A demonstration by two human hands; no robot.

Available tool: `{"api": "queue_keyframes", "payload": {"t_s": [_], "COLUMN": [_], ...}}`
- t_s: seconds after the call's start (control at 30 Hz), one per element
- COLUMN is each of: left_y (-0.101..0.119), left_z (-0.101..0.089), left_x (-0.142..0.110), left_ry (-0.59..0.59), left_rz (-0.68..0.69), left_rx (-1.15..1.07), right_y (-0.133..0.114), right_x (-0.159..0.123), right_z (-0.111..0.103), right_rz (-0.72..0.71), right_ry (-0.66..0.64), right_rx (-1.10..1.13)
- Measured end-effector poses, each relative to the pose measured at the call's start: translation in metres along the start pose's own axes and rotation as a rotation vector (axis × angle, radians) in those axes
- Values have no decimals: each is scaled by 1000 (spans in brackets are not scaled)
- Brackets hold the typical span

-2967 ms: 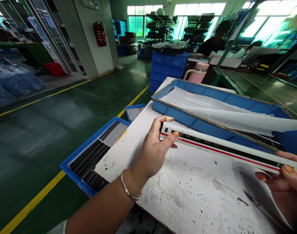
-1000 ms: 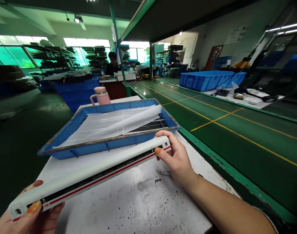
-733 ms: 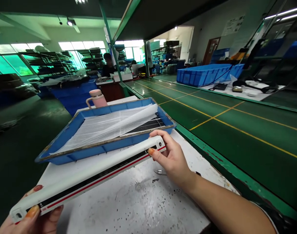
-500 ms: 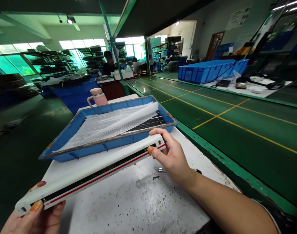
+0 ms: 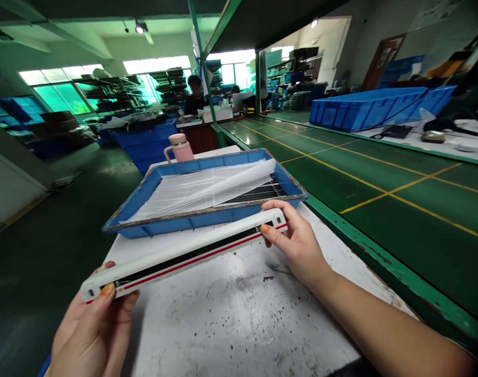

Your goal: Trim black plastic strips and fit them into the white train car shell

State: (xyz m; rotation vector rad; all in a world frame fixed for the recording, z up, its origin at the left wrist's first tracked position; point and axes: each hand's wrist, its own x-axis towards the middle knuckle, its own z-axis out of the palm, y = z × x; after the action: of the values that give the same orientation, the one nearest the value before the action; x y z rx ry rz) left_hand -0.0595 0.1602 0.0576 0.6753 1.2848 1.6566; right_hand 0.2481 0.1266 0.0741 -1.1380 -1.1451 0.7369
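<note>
A long white model train car body (image 5: pixel 184 253) with a black window band and a red stripe is held above the table, its right end higher than its left. My left hand (image 5: pixel 95 319) grips the left end, thumb on the striped side. My right hand (image 5: pixel 297 238) pinches the right end, thumb near the black band and fingers over the top. Behind it stands a blue tray (image 5: pixel 171 224) with thin white sheets (image 5: pixel 191 191) and dark strips (image 5: pixel 258 192) in it. Under my right hand lies a blurred metal tool (image 5: pixel 278 268), partly hidden.
The worn white table (image 5: pixel 223 314) has dark specks. A pink flask (image 5: pixel 180 148) stands behind the tray. To the right runs a green surface with yellow lines (image 5: pixel 386 193), with a large blue crate (image 5: pixel 352 112) beyond. A person (image 5: pixel 195 97) is in the background.
The view has turned left, so the scene sits farther right. Both hands still hold the train car body, which now appears somewhat higher and less tilted.
</note>
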Motion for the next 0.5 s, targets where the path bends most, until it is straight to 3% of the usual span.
{"api": "queue_keyframes", "payload": {"t_s": [0.17,0.27,0.4,0.5], "left_y": [5,8,8,7], "left_z": [10,10,8,7], "left_x": [-8,-9,-7,-6], "left_ry": [-87,-103,-139,-181], "left_rz": [14,7,18,39], "left_rx": [-80,-115,-145,-152], "right_y": [9,16,13,1], "right_x": [7,12,15,5], "right_z": [2,-2,-10,-4], "right_rz": [26,-36,-206,-514], "right_ry": [-23,-5,158,228], "right_rx": [-9,-17,-107,-416]}}
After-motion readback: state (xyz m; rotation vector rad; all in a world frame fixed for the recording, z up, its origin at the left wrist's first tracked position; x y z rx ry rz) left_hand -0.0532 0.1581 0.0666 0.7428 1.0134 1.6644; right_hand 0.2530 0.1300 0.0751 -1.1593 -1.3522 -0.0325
